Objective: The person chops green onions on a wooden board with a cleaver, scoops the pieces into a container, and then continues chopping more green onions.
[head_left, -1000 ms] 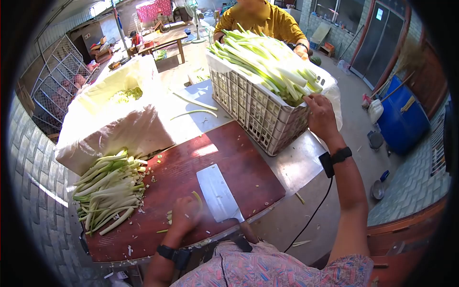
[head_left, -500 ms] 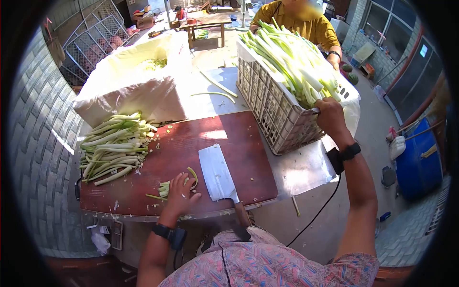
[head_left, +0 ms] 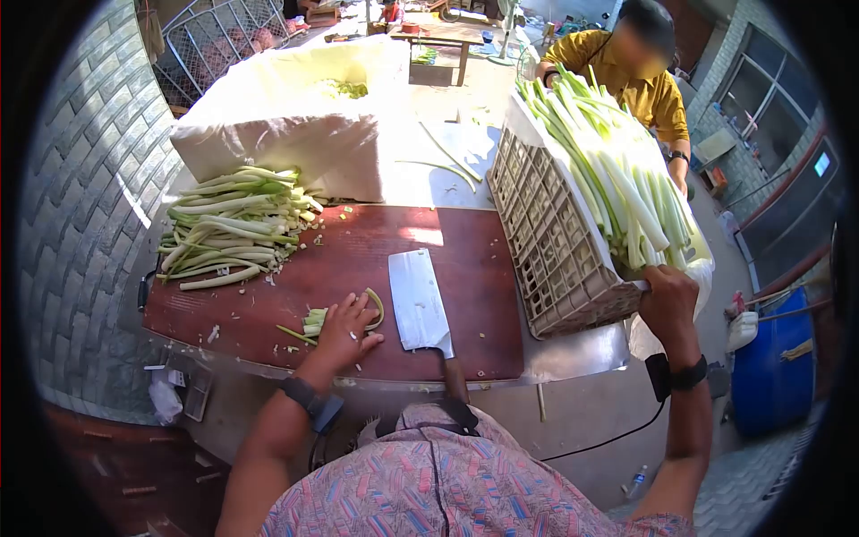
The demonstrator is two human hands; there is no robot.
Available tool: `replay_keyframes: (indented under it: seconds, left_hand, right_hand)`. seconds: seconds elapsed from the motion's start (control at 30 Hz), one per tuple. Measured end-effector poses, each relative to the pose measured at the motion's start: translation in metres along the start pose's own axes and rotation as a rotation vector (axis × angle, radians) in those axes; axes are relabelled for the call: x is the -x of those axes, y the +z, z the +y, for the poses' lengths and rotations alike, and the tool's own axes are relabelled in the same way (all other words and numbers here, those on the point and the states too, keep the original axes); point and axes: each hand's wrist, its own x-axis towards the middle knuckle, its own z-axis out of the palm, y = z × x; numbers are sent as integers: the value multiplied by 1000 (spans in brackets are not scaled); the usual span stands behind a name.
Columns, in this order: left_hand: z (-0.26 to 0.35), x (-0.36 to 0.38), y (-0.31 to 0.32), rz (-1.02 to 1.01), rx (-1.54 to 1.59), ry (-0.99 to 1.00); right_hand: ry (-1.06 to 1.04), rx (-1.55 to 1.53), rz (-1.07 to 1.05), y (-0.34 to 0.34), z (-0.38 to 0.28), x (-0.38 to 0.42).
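Observation:
My right hand [head_left: 669, 302] is closed round the near rim of a plastic crate [head_left: 557, 234]. Long green onions [head_left: 626, 174] fill the crate, which leans at the right end of the table. My left hand [head_left: 344, 338] lies on a red-brown cutting board [head_left: 470, 268], fingers spread. Beside and partly under its fingers are a few cut green onion pieces [head_left: 313, 320]; my palm hides how many. Between my hands a cleaver [head_left: 417, 304] lies flat, its handle past the board's near edge. A pile of green onions [head_left: 234, 224] sits at the board's left.
A large box lined with white cloth [head_left: 282, 148] stands behind the board and holds chopped greens [head_left: 343, 89]. Loose onion stalks [head_left: 447, 149] lie on the metal tabletop. Across the table, a person in a yellow-brown shirt [head_left: 662, 103] is by the crate. A blue barrel [head_left: 777, 367] stands right.
The crate has tilted further and its near end has moved right and towards me, my right hand still on it. My left hand stays by the cut pieces. The camera view has shifted.

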Motion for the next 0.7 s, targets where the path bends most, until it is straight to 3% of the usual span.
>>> replay_keyframes:
  seconds: [0.17, 0.37, 0.43, 0.57, 0.63, 0.7]
  left_hand:
    - [-1, -8, -6, -22, 36, -20]
    - [-3, -11, -1, -16, 42, 2]
    - [-4, -15, -2, -35, 33, 6]
    - [-8, -8, 10, 15, 1, 79]
    - [-11, -5, 13, 23, 12, 109]
    - [-11, -9, 8, -10, 24, 105]
  right_hand:
    - [-6, 24, 41, -21, -13, 15]
    - [195, 43, 9, -22, -32, 26]
    - [228, -75, 91, -21, -38, 15]
    - [160, 24, 300, -39, -81, 55]
    - [268, -90, 261, -38, -110, 88]
    - [414, -222, -6, -14, -139, 119]
